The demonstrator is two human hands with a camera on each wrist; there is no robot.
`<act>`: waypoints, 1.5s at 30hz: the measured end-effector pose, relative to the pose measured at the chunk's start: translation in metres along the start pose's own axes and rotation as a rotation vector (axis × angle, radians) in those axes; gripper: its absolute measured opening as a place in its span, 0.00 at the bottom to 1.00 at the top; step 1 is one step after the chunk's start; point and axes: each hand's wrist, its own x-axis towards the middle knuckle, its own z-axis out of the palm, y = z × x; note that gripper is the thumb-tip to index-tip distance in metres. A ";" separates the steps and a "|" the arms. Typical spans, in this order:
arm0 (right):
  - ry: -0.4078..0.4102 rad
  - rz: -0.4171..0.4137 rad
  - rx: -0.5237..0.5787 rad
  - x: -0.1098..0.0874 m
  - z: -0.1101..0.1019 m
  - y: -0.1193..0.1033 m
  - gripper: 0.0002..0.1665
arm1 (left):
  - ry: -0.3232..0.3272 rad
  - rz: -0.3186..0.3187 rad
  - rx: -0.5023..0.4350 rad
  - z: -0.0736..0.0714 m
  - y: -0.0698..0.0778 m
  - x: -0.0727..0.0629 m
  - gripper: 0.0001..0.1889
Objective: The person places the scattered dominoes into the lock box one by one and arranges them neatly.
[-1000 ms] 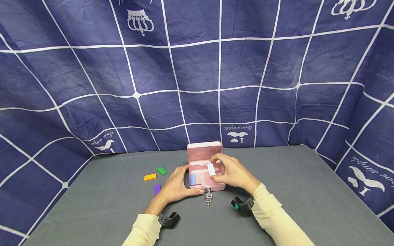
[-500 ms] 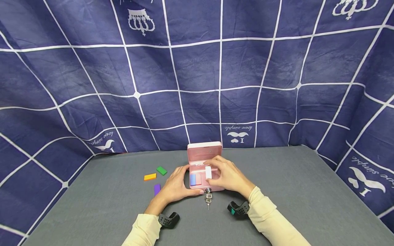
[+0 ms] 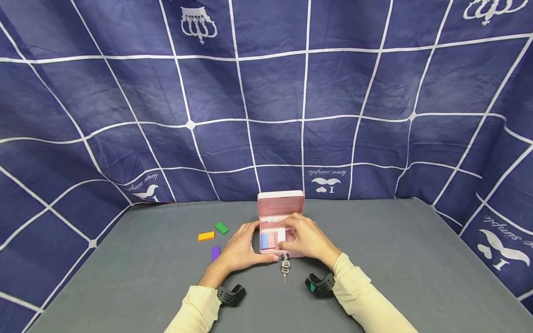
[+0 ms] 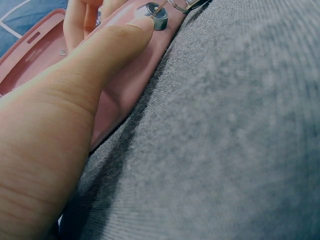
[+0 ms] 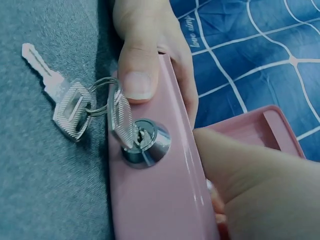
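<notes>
A small pink metal cash box (image 3: 281, 202) stands with its lid raised. My left hand (image 3: 239, 249) holds it by the left side, thumb along the front wall beside the lock (image 5: 150, 150) and fingers round the back left corner. Inside lie a blue block (image 3: 264, 241) and a pink block (image 3: 272, 240), side by side. My right hand (image 3: 310, 238) reaches over the box's right part and pinches a white block (image 3: 281, 234) between thumb and fingers, right beside the pink one. One key sits in the lock; a second key (image 5: 74, 112) hangs from it on a ring.
Left of the box, an orange block (image 3: 206, 236), a green block (image 3: 221, 228) and a purple block (image 3: 215, 253) lie on the grey tabletop (image 3: 395, 268). A blue curtain (image 3: 275, 92) with white lines hangs behind. Each wrist wears a black band (image 3: 231, 295).
The right hand has moved left and slightly lower with the white block, bringing it next to the pink block. The left hand keeps its hold on the box. The head view has shifted slightly.
</notes>
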 end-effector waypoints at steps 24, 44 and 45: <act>-0.071 0.094 -0.067 0.010 0.004 -0.012 0.05 | -0.007 -0.014 -0.005 0.000 0.000 0.000 0.59; -0.058 0.000 -0.090 0.009 0.004 -0.006 0.07 | -0.004 -0.009 0.005 0.001 0.000 0.001 0.59; -0.067 -0.002 -0.088 0.008 0.002 -0.006 0.06 | -0.003 -0.007 0.004 0.001 0.000 0.001 0.59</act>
